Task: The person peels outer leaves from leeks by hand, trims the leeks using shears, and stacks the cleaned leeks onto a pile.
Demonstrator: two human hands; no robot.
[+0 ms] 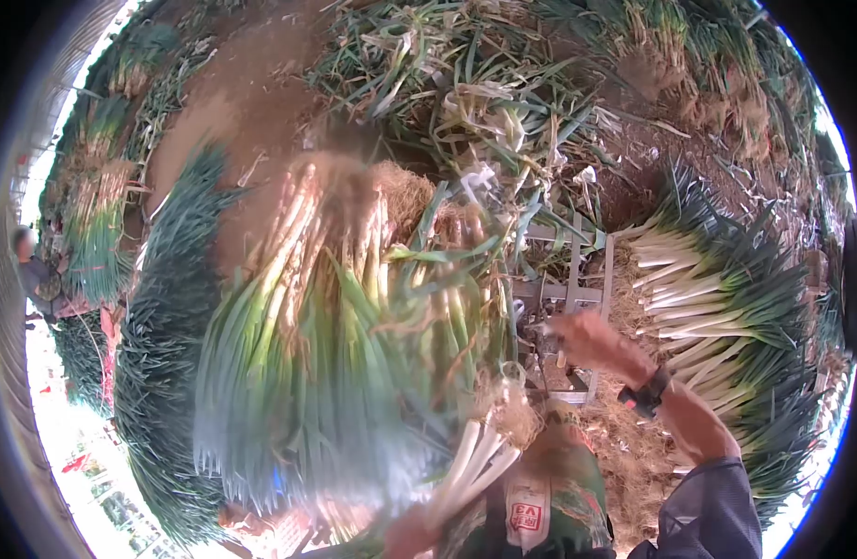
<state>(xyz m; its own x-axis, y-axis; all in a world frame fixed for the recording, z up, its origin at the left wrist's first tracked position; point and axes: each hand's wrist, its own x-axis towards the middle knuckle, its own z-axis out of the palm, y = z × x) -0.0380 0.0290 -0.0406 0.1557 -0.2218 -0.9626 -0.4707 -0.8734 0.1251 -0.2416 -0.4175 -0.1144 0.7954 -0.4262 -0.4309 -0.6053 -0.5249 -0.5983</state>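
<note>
My left hand point(412, 535) is closed around a few leeks or large scallions point(467, 458), low at the bottom of the head view. Their white stalks slant up to the right and end in a tangle of roots point(512, 410). My right hand point(591, 343), below a dark wristwatch point(644, 393), reaches in from the right over a metal frame point(577, 265). Its fingers look curled; whatever may be between them is too small to make out. Left of both hands lies a big heap of untrimmed scallions point(288, 363), roots upward, partly blurred.
Clean white-stalked scallions point(699, 307) are stacked at the right. Loose leaves and peelings point(475, 102) litter the ground ahead. Another long green pile point(172, 373) stands left, with a person point(39, 275) at the far left edge. A printed green bag point(549, 489) covers my lap.
</note>
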